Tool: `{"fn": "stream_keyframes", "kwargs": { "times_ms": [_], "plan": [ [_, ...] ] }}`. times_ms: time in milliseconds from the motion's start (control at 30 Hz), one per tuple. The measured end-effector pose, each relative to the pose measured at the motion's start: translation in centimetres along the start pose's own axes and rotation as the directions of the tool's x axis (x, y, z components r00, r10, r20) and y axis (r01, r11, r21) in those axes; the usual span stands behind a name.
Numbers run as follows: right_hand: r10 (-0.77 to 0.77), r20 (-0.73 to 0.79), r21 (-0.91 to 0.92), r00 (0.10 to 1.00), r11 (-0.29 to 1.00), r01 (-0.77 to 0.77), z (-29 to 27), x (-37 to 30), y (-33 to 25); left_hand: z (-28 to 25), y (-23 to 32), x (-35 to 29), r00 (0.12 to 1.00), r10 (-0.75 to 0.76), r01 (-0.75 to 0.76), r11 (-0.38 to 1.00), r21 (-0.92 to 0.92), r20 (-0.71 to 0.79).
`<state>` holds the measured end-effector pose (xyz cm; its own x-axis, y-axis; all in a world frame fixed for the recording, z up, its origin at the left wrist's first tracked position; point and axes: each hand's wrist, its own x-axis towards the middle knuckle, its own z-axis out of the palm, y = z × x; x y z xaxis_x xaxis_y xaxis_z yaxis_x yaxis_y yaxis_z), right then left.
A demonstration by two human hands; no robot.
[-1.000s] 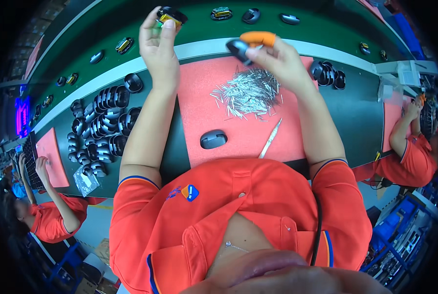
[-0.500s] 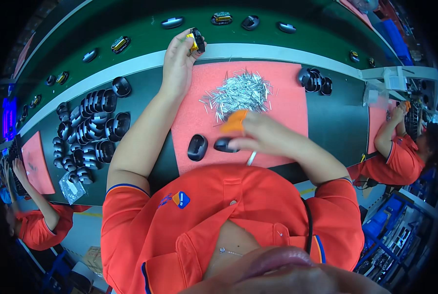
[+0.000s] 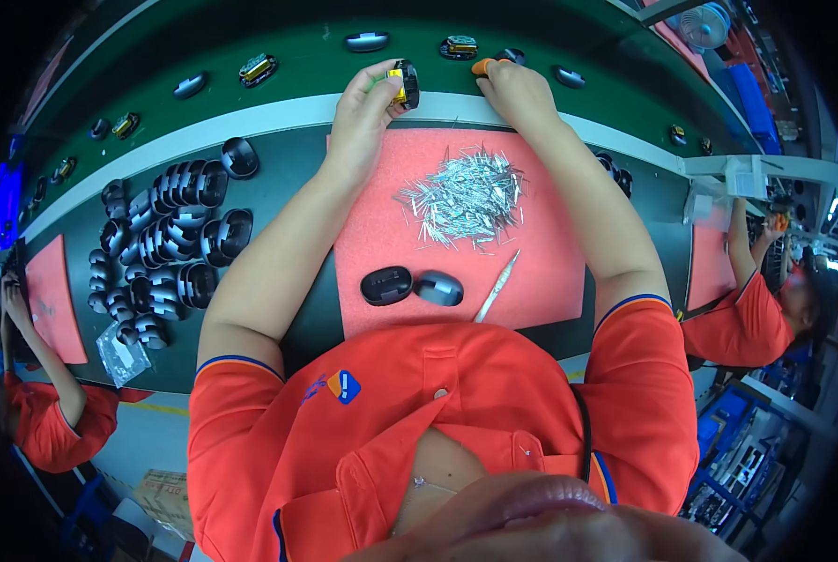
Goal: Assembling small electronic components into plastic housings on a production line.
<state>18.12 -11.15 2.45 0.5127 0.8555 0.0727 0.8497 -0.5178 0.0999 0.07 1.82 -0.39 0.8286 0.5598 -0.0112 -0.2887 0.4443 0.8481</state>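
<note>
My left hand (image 3: pixel 361 114) is closed on a black oval case part (image 3: pixel 410 84) with a yellow block (image 3: pixel 396 86) in it, held up at the belt's near edge. My right hand (image 3: pixel 522 92) reaches onto the green belt, its fingers closed at a dark oval shell (image 3: pixel 510 55); an orange finger cot (image 3: pixel 482 66) shows on one digit. Between my arms, a heap of thin silvery pins (image 3: pixel 466 197) lies on the pink foam mat (image 3: pixel 372 215). Below the heap are an open black shell (image 3: pixel 386 286), a glossy dark shell (image 3: pixel 439 288) and a slim white pointed tool (image 3: pixel 498 286).
Rows of dark shells (image 3: pixel 170 239) cover the bench at left, with a clear plastic bag (image 3: pixel 122 354) below them. More shells (image 3: pixel 615 171) are partly hidden behind my right arm. Case parts lie along the green belt (image 3: pixel 311 61). Co-workers (image 3: pixel 63 421) (image 3: pixel 742 323) sit on both sides.
My right hand has moved from over the mat's shells up to the belt. The open black shell has turned sideways. My left hand still holds the case part. The belt pieces appear farther right.
</note>
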Motion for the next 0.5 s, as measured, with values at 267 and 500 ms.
{"fn": "stream_keyframes", "kwargs": {
  "times_ms": [267,500],
  "plan": [
    [-0.219,-0.031,-0.142,0.975,0.967,0.213,-0.2,2.2,1.5,-0.3,-0.2,0.1,1.000,0.011,-0.011,1.000,0.014,0.006],
    [-0.133,0.033,-0.136,0.991,0.981,0.136,-0.7,1.7,2.2,-0.4,-0.3,0.1,1.000,0.022,-0.022,1.000,0.004,0.008]
  ]
}}
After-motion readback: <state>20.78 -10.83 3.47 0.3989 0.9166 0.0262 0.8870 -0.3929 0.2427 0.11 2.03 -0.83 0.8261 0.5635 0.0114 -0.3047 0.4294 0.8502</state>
